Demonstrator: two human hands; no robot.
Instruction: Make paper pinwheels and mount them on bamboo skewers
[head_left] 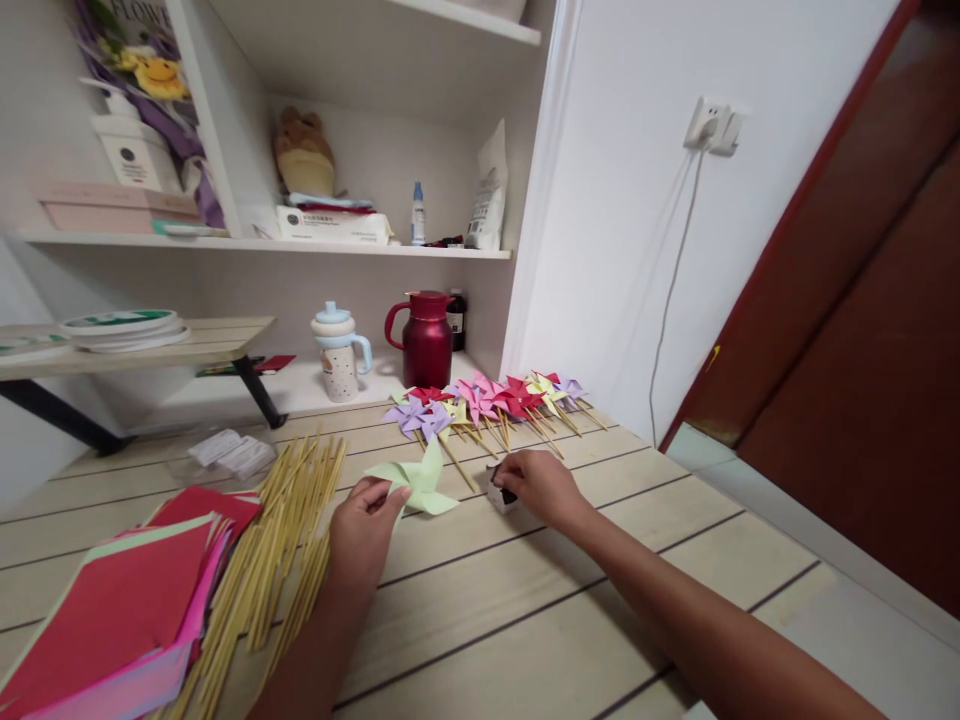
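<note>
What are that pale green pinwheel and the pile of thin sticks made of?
The pale green pinwheel, held by the left hand, looks like matte paper, creased into thin flat blades. The sticks look like bamboo or wood: pale yellow, straight, unpainted.

Both hands forward: left hand fingers pinched, right hand curled, palm down.

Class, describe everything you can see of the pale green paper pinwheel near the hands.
The pale green pinwheel is folded paper with pointed vanes that curl toward its centre. It has no stick. It lies tilted on the wooden tabletop, one vane raised. The left hand pinches its left vane; the right hand is apart from it, on a small white object.
</note>
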